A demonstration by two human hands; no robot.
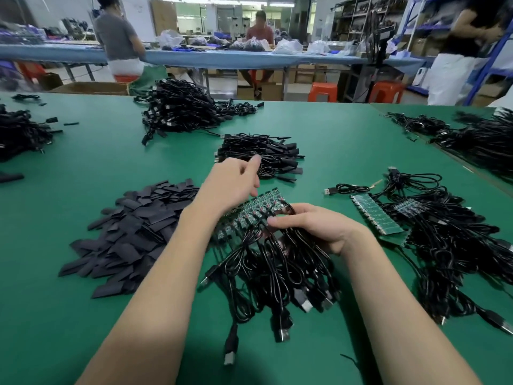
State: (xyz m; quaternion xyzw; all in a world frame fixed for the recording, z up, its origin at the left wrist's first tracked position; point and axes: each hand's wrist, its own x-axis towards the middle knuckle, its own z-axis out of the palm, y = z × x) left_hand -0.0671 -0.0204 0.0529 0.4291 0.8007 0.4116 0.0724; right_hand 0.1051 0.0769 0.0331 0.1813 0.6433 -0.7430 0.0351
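1. At mid-table, close to the person: a green PCB strip (249, 213) w/ a row of small boards, lifted just off the green table (83, 162) and tilted
2. Black cable bundle (274, 270) hangs from the strip's near edge, USB plugs lying on the mat towards the person
3. R hand (313, 229): fingers curled tight over the cable bundle right where it meets the strip, thumb along the top; clamped on it
4. L hand (230, 184): above the strip's far-left part, fingers (255, 161) loosely bent & a bit apart, blurred; nothing seen btwn them, contact w/ the strip not clear
5. Left of the arms: heap of flat black sleeves (130, 232)
6. Beyond the L hand: small stack of coiled cables (261, 152); further back a bigger cable pile (180, 109)
7. Right side: second PCB panel (376, 215) lying on a tangled cable heap (449, 245), well apart from the R hand
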